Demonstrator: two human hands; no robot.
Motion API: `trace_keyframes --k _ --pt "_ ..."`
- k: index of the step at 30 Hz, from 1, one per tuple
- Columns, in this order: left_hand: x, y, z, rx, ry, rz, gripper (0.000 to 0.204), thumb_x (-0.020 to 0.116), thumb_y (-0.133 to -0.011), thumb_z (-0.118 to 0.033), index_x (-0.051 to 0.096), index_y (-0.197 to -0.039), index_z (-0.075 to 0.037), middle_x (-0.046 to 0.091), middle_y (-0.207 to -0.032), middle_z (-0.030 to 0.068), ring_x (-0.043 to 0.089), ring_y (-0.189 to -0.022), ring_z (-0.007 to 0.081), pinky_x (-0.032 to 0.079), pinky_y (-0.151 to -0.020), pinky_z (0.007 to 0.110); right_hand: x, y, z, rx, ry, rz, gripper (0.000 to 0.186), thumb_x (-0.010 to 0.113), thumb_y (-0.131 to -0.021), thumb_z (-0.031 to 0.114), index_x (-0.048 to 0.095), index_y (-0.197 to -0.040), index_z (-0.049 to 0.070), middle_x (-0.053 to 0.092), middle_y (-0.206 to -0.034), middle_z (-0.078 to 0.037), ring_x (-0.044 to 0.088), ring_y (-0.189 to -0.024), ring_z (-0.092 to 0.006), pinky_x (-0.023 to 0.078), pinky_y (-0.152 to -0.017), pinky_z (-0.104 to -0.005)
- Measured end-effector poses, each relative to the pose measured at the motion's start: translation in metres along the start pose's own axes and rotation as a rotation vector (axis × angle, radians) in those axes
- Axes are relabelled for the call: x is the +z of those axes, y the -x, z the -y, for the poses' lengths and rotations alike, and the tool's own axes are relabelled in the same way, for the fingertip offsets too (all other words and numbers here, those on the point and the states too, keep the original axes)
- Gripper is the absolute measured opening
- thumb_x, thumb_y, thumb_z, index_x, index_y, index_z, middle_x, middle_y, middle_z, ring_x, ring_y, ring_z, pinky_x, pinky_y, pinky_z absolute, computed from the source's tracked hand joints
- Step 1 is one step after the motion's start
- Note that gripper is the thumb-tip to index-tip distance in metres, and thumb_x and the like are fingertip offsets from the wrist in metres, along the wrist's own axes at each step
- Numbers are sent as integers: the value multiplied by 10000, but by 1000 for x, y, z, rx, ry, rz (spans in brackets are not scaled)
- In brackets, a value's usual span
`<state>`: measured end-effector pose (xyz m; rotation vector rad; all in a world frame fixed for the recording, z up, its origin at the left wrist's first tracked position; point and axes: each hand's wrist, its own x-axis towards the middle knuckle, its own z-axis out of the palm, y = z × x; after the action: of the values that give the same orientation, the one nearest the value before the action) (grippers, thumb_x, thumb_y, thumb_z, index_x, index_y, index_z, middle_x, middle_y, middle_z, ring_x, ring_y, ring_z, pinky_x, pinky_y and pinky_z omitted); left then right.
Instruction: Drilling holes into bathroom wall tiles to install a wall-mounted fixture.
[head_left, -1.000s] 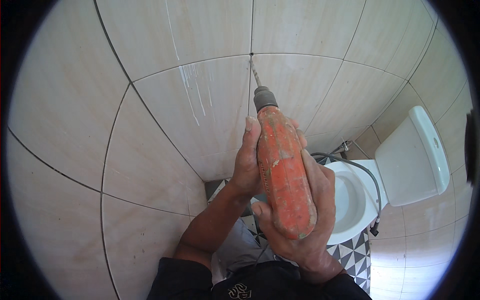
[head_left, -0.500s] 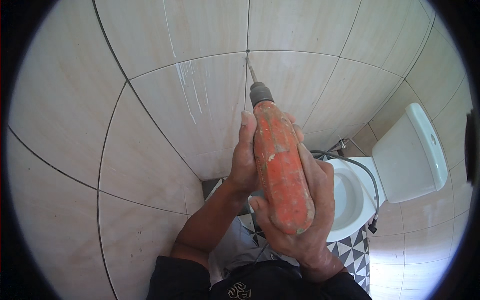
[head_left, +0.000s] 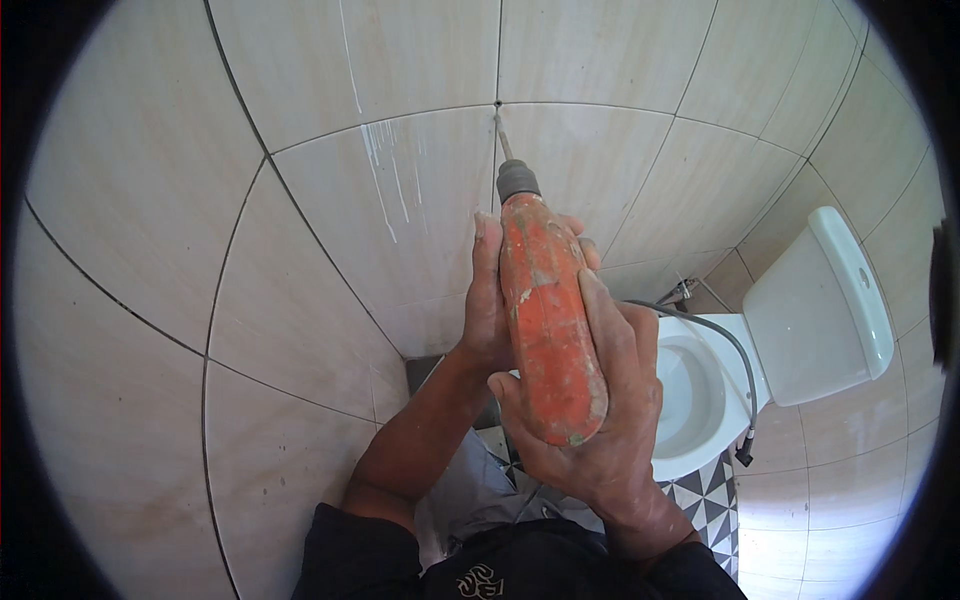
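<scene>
Left hand (head_left: pixel 487 315) and right hand (head_left: pixel 628 405) clasp the orange drill (head_left: pixel 548 325), its long axis toward the dark hole (head_left: pixel 498 104), left hand nearer.

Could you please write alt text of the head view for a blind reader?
A person's bare left hand and right hand grip a worn orange-red power drill, its thin grey bit aimed at a small dark spot where grout lines cross on a cream tiled wall. A white ceramic toilet and patterned floor show at right.
</scene>
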<state>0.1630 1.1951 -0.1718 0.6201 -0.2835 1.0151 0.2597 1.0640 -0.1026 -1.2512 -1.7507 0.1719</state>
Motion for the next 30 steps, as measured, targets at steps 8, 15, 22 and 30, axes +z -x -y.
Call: trace_keyframes --k 8,15,22,30 --pt "-5 -6 3 2 93 33 878 327 -1014 -801 505 -1411 -38 613 -1214 188 704 -1047 309 637 -885 465 -6 -5 2 27 -12 12 873 887 -792 263 457 -1497 -19 562 -1175 -189 645 -1004 -313 558 -841 -416" --pt "-1 -9 5 7 185 57 912 335 -1007 -805 502 -1434 -17 608 -1231 223 720 -1109 372 641 -942 533 -14 -10 1 4 -3 22 848 876 -791 250 469 -1485 -17 571 -1133 -177 632 -985 -303 548 -833 -411" --pt "0 -7 6 10 181 18 920 339 -998 -815 483 -1448 -26 609 -1231 218 724 -1093 374 649 -927 528 -13 -10 -1 -23 28 15 850 876 -784 259 474 -1484 -10 569 -1137 -182 638 -946 -312 560 -809 -416" --pt "-5 -9 5 26 148 80 917 331 -1003 -810 469 -1465 -30 597 -1247 223 716 -1104 383 637 -940 563 -17 -11 4 8 75 59 851 876 -795 273 468 -1488 -6 545 -1109 -179 651 -899 -309 575 -745 -417"
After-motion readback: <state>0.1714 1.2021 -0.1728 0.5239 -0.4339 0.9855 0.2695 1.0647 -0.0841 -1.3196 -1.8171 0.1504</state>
